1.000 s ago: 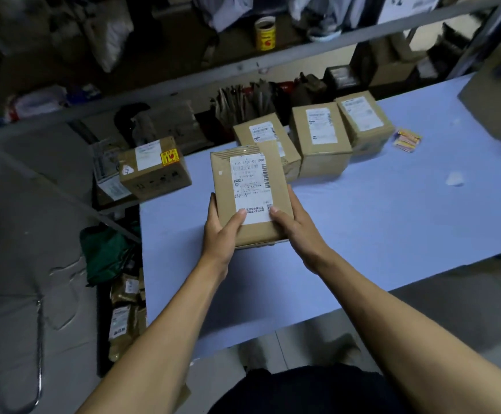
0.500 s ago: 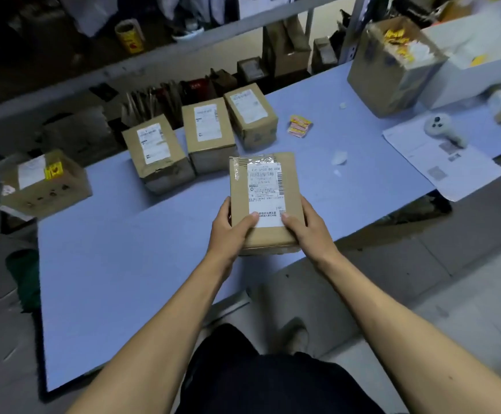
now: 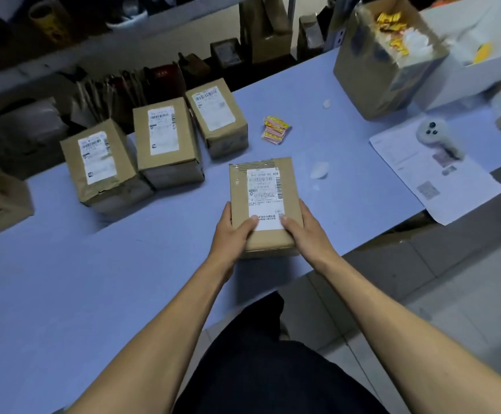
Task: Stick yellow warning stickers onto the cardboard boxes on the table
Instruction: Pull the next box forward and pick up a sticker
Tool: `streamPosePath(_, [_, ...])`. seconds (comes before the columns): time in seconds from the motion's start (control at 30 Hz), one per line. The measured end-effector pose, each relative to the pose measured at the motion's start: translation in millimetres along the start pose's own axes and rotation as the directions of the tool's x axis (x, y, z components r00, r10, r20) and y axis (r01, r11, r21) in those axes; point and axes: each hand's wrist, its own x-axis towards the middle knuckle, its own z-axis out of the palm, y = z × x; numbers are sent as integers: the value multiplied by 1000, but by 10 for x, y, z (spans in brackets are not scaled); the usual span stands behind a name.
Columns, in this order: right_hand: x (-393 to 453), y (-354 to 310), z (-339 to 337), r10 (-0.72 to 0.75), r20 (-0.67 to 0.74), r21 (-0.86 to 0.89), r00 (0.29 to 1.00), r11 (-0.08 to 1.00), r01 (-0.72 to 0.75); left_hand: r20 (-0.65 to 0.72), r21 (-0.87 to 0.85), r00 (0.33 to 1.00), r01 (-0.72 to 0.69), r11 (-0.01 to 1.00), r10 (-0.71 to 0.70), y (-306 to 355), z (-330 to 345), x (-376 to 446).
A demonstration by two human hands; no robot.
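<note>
A long pale-blue table (image 3: 99, 294) spans the view. At its far right corner stands a big open brown cardboard carton (image 3: 383, 67) with yellow stickers inside, and a printed white paper sheet (image 3: 452, 186) lies near the right edge with a small grey controller (image 3: 435, 134) resting on it. Three sealed brown cardboard boxes with white shipping labels (image 3: 165, 141) sit in a row toward the back, touching or nearly so. A similar labelled brown cardboard box (image 3: 265, 204) is near the front edge, gripped on both sides: the left hand (image 3: 232, 231) wraps its left side and the right hand (image 3: 306, 231) its right, thumbs pressed on the label. A small stack of yellow warning stickers (image 3: 275, 130) lies just right of the row, apart from the held box.
</note>
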Motion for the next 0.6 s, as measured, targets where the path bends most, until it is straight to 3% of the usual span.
streamPosePath(0.3, [883,-225,-253,118,120,-123,986,987,-103,-56,56,996,75,996,-72,121,185,722])
streamPosePath(0.6, [1248,-254,-549,63,231,-136,971,990,-31,-174,90,981,105,990,-88,164,482,835])
